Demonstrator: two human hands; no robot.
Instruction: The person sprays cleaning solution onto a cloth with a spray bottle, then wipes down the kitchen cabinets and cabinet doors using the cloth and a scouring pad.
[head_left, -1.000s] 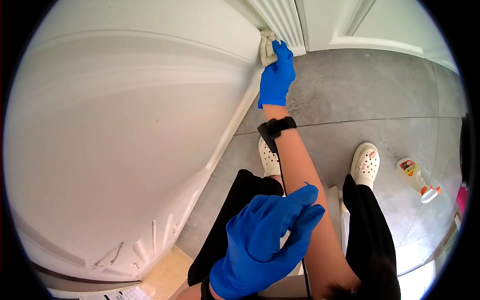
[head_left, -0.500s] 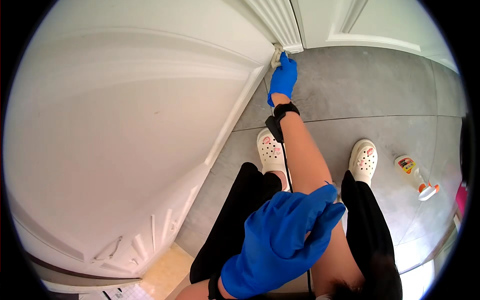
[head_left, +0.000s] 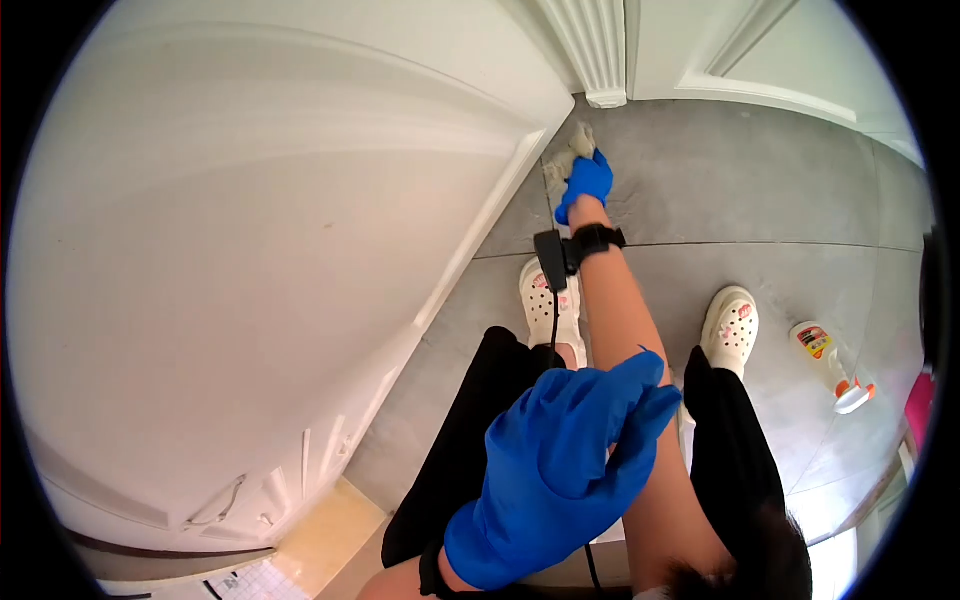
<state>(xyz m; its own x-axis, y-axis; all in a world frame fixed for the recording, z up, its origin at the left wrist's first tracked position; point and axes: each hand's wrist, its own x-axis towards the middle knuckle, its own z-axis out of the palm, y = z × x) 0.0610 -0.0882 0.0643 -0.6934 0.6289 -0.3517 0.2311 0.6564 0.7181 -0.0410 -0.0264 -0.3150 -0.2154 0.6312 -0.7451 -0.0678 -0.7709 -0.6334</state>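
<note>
My right hand (head_left: pixel 588 182), in a blue glove, reaches far forward to the floor and is closed on a pale beige cloth (head_left: pixel 581 142). The cloth presses on the grey tiles near the foot of the white door, with wet-looking smears about it. My left hand (head_left: pixel 560 470), also blue-gloved, hovers close to the camera above my right forearm. Its fingers curl in towards the thumb, and nothing shows in them.
A tall white door (head_left: pixel 300 250) fills the left side. Ahead stand a fluted white door frame (head_left: pixel 590 60) and another white panel (head_left: pixel 780 60). A spray bottle (head_left: pixel 825 355) lies on the tiles at right. My white clogs (head_left: pixel 730 325) stand on the floor.
My right hand has drawn the cloth back from the foot of the door frame onto the open floor tile. My left hand has stayed nearly in place.
</note>
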